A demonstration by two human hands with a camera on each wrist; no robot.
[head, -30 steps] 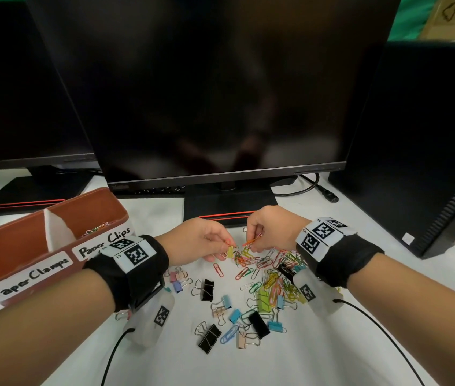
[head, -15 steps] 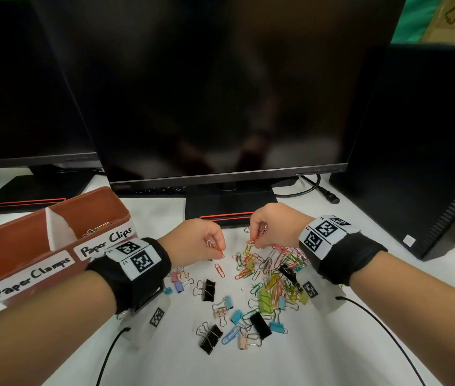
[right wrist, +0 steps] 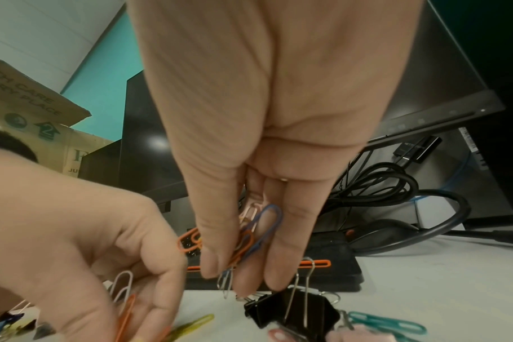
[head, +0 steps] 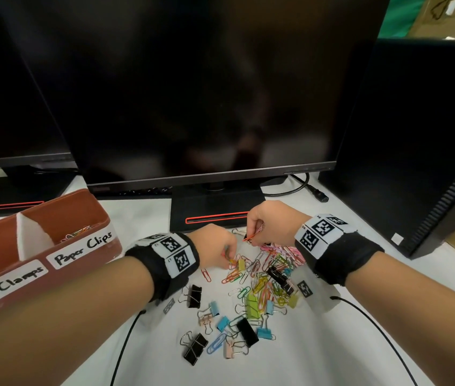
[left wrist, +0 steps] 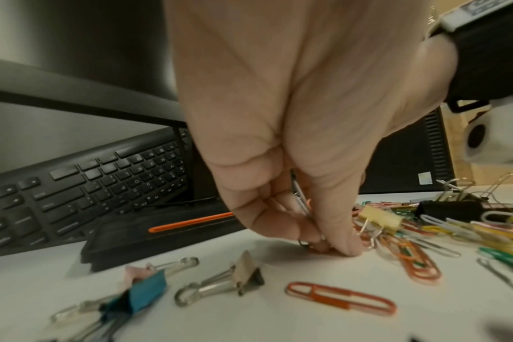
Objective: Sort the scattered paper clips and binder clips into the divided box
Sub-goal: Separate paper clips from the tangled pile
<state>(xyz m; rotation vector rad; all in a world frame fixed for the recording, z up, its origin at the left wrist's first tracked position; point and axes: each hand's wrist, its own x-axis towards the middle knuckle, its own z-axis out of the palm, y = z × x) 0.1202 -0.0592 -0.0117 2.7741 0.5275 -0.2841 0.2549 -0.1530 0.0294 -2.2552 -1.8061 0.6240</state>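
Note:
A heap of coloured paper clips (head: 262, 277) mixed with binder clips (head: 247, 331) lies on the white table. My left hand (head: 227, 259) is down at the heap's left edge, beside a yellow binder clip (head: 241, 264). Its fingertips (left wrist: 344, 245) pinch at the table while it keeps some paper clips (left wrist: 300, 201) in its curled fingers. My right hand (head: 252, 235) hovers over the heap's far edge, gripping a bunch of paper clips (right wrist: 256, 231) in blue, orange, pink and silver. The brown divided box (head: 62, 280) stands at the left; its "Paper Clips" half holds some clips (head: 77, 234).
The monitor's black base (head: 215, 207) sits just behind the hands, with a keyboard (left wrist: 88, 185) under the screen. A dark PC tower (head: 415, 162) stands at the right and a second monitor foot (head: 6, 196) at the far left. Thin wrist cables (head: 382, 330) trail over the near table.
My left hand, which had drawn back with a silver clip, has gone right and down into the heap again. My right hand has stayed above the far edge with its bunch.

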